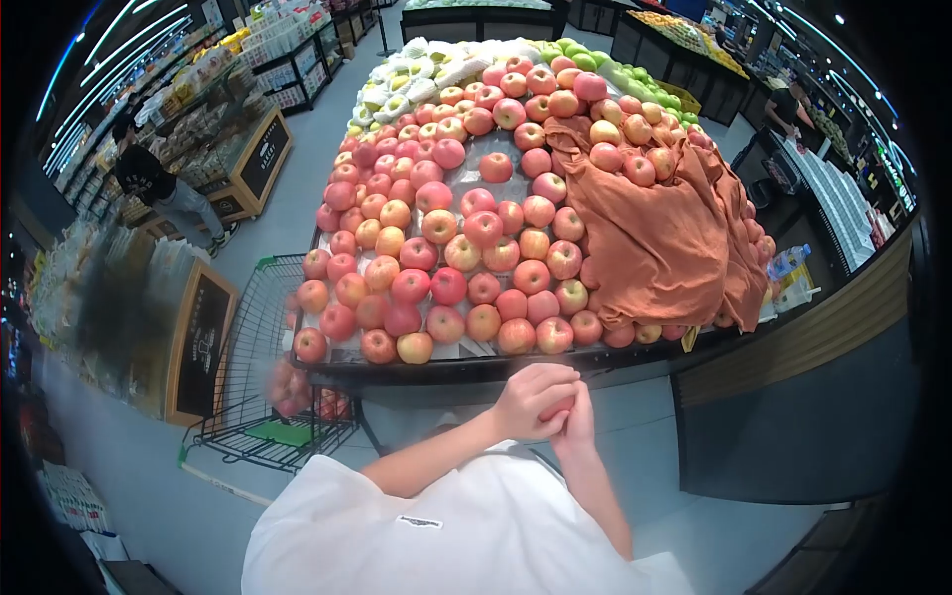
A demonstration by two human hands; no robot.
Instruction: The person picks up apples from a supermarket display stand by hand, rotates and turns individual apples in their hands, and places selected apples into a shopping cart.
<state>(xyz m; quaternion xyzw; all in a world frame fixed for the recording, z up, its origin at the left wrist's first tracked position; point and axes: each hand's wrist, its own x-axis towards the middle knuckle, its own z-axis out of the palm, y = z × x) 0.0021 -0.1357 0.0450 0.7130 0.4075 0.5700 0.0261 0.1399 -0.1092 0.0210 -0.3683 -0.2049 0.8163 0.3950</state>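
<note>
My left hand [532,399] and my right hand [579,424] are cupped together just off the front edge of a fruit display. Between them a red apple [558,408] shows in part, with the fingers wrapped round it and most of it covered. Beyond my hands, many red and yellow apples [484,229] are spread over the display. An orange-brown cloth [659,238] drapes across its right side, with several apples on top of it.
A wire shopping cart [248,347] stands at the left, by a blurred bag of apples [290,387]. Foam-wrapped fruit [402,84] and green apples [575,55] fill the display's back. One person [149,178] stands at left, another [785,107] at right behind a counter.
</note>
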